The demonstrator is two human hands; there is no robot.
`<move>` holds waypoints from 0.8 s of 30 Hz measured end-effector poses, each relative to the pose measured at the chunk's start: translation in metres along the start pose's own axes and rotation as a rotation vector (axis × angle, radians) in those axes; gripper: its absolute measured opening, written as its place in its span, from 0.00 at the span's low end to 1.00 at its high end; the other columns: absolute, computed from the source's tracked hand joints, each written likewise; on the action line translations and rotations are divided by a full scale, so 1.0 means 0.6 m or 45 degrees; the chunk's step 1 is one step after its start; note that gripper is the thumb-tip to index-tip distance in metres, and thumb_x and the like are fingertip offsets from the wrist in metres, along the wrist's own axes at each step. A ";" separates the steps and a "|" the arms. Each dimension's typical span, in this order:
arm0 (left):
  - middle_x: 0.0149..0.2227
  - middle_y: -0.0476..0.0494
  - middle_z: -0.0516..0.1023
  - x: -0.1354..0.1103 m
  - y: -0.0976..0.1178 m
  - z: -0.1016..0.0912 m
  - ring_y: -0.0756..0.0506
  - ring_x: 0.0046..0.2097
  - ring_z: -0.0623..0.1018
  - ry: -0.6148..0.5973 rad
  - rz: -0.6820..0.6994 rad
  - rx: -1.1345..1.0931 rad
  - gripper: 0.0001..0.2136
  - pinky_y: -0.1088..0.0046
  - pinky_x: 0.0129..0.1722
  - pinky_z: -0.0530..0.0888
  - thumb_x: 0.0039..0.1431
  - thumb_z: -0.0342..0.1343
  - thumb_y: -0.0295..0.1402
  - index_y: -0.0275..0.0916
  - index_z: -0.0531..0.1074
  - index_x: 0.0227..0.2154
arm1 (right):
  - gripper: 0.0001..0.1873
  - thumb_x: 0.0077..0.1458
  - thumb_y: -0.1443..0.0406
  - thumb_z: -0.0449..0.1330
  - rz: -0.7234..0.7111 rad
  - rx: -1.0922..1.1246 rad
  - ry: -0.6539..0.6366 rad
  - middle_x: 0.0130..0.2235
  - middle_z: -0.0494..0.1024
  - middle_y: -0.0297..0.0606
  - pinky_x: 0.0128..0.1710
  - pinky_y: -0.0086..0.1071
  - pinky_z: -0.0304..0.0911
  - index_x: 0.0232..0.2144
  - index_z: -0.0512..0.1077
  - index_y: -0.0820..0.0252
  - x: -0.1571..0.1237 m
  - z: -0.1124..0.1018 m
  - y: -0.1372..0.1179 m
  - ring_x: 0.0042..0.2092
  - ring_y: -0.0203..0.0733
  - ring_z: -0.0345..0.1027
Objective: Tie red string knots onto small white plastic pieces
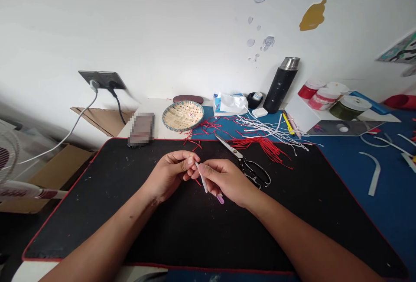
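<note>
Both our forearms come in from the bottom edge, slanting inward over the mat (182,238) and meeting near its middle; our left hand (173,169) and right hand (225,178) stand close together, fingertips all but touching, above the mat's black surface. The left hand is pinched narrow, thumb laid against the bent forefinger, the other fingers curled in below; it grips the upper end of the white strip (203,182), which slants down and to the right from that pinch. The right hand is turned with its back up and its thumb pointing left, the thumb tip pressed at the strip just below the left hand's hold; its fingers are folded under, and a purple piece (220,199) pokes out beneath them, its far end hidden by the hand. So the strip sits between the two hands, its lower end free over the mat; a bit of red cord (198,182) shows just beside it.

The scissors (239,155) lie on the mat beyond the right hand, blades toward the upper left, handles just past the wrist; behind them red cords (268,147) fan across the mat's far edge, and white cords (269,130) spread next to these on the bench (344,156); the basket (182,116) stands on the bench beyond the left hand, with the flask (281,87) upright but leaning in our view, farther right.
</note>
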State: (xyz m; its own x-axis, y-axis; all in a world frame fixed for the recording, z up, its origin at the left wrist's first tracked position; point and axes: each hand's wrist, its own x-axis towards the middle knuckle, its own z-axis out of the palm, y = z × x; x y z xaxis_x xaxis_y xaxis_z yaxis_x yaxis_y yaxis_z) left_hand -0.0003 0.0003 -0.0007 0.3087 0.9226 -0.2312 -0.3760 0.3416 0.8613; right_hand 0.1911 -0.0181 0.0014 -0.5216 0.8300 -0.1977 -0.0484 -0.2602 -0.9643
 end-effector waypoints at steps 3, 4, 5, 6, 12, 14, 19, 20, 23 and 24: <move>0.24 0.44 0.78 -0.001 -0.001 0.001 0.51 0.25 0.73 -0.005 -0.016 0.005 0.15 0.79 0.24 0.65 0.43 0.79 0.38 0.34 0.85 0.30 | 0.24 0.64 0.46 0.61 -0.004 0.025 0.003 0.21 0.68 0.28 0.21 0.27 0.52 0.34 0.76 0.62 0.000 0.001 0.001 0.21 0.31 0.58; 0.24 0.44 0.78 -0.001 -0.001 0.000 0.52 0.25 0.73 -0.004 -0.016 0.005 0.15 0.79 0.24 0.65 0.43 0.79 0.39 0.34 0.85 0.30 | 0.24 0.63 0.46 0.61 -0.003 0.033 0.003 0.21 0.67 0.27 0.22 0.27 0.52 0.34 0.77 0.62 0.000 0.001 0.000 0.21 0.31 0.58; 0.24 0.45 0.78 -0.001 -0.001 0.000 0.52 0.25 0.73 -0.002 -0.015 0.001 0.15 0.79 0.24 0.65 0.44 0.79 0.39 0.34 0.85 0.30 | 0.24 0.63 0.46 0.62 0.001 0.041 0.002 0.21 0.67 0.27 0.22 0.27 0.53 0.35 0.77 0.62 0.000 0.000 0.000 0.21 0.31 0.58; 0.24 0.45 0.78 -0.001 -0.001 0.000 0.52 0.25 0.73 0.001 -0.013 -0.004 0.15 0.80 0.24 0.65 0.43 0.79 0.39 0.34 0.85 0.30 | 0.24 0.63 0.46 0.62 0.006 0.047 0.003 0.21 0.67 0.27 0.22 0.27 0.52 0.35 0.77 0.62 0.000 0.000 0.000 0.22 0.31 0.58; 0.24 0.45 0.77 0.000 0.000 0.001 0.52 0.25 0.73 0.003 -0.008 -0.009 0.15 0.80 0.23 0.66 0.43 0.80 0.39 0.34 0.86 0.30 | 0.22 0.62 0.47 0.63 0.022 0.071 0.023 0.21 0.66 0.28 0.22 0.27 0.51 0.33 0.76 0.62 0.000 0.000 -0.002 0.22 0.31 0.57; 0.24 0.45 0.77 -0.001 0.000 0.002 0.52 0.25 0.73 0.007 -0.005 -0.013 0.16 0.80 0.23 0.66 0.44 0.79 0.39 0.33 0.86 0.31 | 0.22 0.62 0.48 0.63 0.015 0.077 0.032 0.21 0.66 0.27 0.22 0.27 0.52 0.33 0.76 0.62 0.000 0.000 -0.003 0.22 0.31 0.57; 0.24 0.43 0.78 -0.003 0.000 0.004 0.51 0.26 0.75 -0.014 -0.032 -0.023 0.17 0.80 0.24 0.65 0.45 0.79 0.38 0.33 0.87 0.36 | 0.22 0.61 0.48 0.64 -0.013 0.090 0.062 0.20 0.65 0.27 0.21 0.27 0.52 0.31 0.75 0.61 0.000 0.001 -0.006 0.22 0.31 0.57; 0.24 0.43 0.79 -0.003 0.000 0.004 0.51 0.27 0.75 -0.017 -0.043 -0.018 0.17 0.80 0.24 0.65 0.45 0.79 0.38 0.33 0.86 0.36 | 0.22 0.61 0.48 0.64 -0.012 0.091 0.066 0.20 0.65 0.26 0.21 0.28 0.51 0.31 0.75 0.61 0.000 0.001 -0.006 0.21 0.31 0.57; 0.24 0.42 0.80 -0.003 0.001 0.004 0.51 0.26 0.74 -0.021 -0.069 0.029 0.16 0.80 0.24 0.66 0.46 0.79 0.39 0.34 0.86 0.34 | 0.22 0.61 0.48 0.64 0.011 0.086 0.077 0.20 0.65 0.27 0.21 0.28 0.51 0.31 0.76 0.61 0.001 0.001 -0.004 0.22 0.32 0.57; 0.24 0.42 0.80 -0.003 0.001 0.004 0.51 0.26 0.74 -0.021 -0.072 0.053 0.16 0.79 0.24 0.66 0.46 0.79 0.39 0.34 0.86 0.34 | 0.22 0.60 0.47 0.64 0.021 0.083 0.082 0.20 0.65 0.27 0.21 0.28 0.51 0.31 0.76 0.61 0.002 0.000 -0.002 0.22 0.32 0.57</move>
State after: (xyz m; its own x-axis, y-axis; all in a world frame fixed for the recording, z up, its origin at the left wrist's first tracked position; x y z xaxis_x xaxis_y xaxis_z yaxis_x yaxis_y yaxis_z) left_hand 0.0008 -0.0015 0.0014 0.3432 0.8988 -0.2728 -0.3210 0.3852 0.8652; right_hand 0.1905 -0.0170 0.0025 -0.4674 0.8545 -0.2265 -0.0967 -0.3041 -0.9477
